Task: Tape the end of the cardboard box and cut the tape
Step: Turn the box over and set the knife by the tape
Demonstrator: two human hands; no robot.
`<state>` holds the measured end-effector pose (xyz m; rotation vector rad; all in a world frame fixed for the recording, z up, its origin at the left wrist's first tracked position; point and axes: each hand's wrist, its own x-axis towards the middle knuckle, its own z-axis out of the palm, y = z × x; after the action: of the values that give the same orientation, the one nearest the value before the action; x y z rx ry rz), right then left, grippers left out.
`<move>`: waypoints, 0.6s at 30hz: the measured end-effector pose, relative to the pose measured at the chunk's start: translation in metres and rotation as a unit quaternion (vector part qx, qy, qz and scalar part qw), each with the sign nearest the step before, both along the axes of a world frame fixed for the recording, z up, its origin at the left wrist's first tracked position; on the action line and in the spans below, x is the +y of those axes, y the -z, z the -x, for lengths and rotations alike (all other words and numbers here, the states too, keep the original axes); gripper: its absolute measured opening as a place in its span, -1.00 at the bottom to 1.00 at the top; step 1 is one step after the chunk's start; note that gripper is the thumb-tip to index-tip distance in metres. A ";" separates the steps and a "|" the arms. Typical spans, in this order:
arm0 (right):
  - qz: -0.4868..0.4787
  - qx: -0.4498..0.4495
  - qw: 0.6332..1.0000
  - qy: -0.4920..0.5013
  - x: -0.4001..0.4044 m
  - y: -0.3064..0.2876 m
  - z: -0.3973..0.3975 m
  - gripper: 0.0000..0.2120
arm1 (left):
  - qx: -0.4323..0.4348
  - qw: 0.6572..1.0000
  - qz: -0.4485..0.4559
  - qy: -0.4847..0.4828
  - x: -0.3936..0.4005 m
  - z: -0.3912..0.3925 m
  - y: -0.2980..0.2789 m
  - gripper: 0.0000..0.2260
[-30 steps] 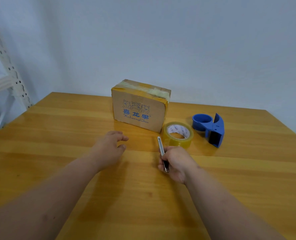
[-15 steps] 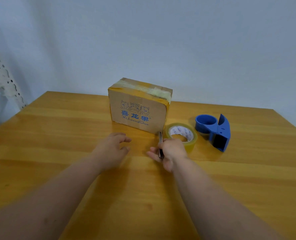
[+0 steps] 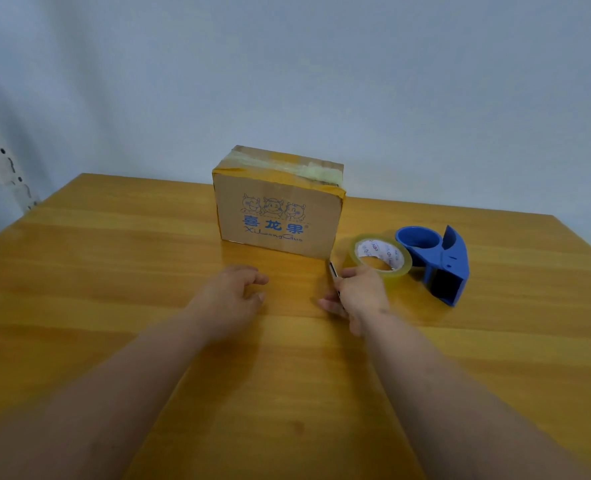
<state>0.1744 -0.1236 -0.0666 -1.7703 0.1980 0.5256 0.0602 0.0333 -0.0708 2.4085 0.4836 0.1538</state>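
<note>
A small cardboard box (image 3: pixel 276 216) with blue print and cartoon figures stands at the table's far middle, old tape across its top. To its right a roll of clear tape (image 3: pixel 379 256) lies flat. My right hand (image 3: pixel 358 294) is just in front of the roll, shut on a slim utility knife (image 3: pixel 332 270) whose tip points at the box's near right corner. My left hand (image 3: pixel 233 297) hovers over the table in front of the box, fingers loosely curled, holding nothing.
A blue tape dispenser (image 3: pixel 439 259) stands right of the roll. The wooden table (image 3: pixel 114 271) reaches a pale wall behind. A white perforated shelf post (image 3: pixel 0 161) stands at the far left.
My right hand has moved forward with the knife, from the table's middle up to the tape roll and box corner. The left hand has edged slightly forward.
</note>
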 end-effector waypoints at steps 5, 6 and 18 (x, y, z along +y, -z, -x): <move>0.177 -0.104 0.972 -0.115 -0.002 0.000 0.013 -0.79 | 0.003 1.000 -0.020 -0.002 -0.003 0.004 -0.004 -0.72; 0.217 -0.122 0.959 -0.136 -0.002 -0.002 0.015 -0.77 | 0.001 1.000 -0.024 -0.002 -0.004 0.006 -0.006 -0.72; 0.433 -0.236 0.823 -0.283 0.002 -0.015 0.044 -0.69 | -0.008 0.998 -0.057 -0.004 -0.008 0.024 -0.020 -0.71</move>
<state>0.1308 -0.1212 -0.0514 -2.8221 -0.5523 0.4054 0.0358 0.0253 -0.0505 2.5152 0.4898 0.2094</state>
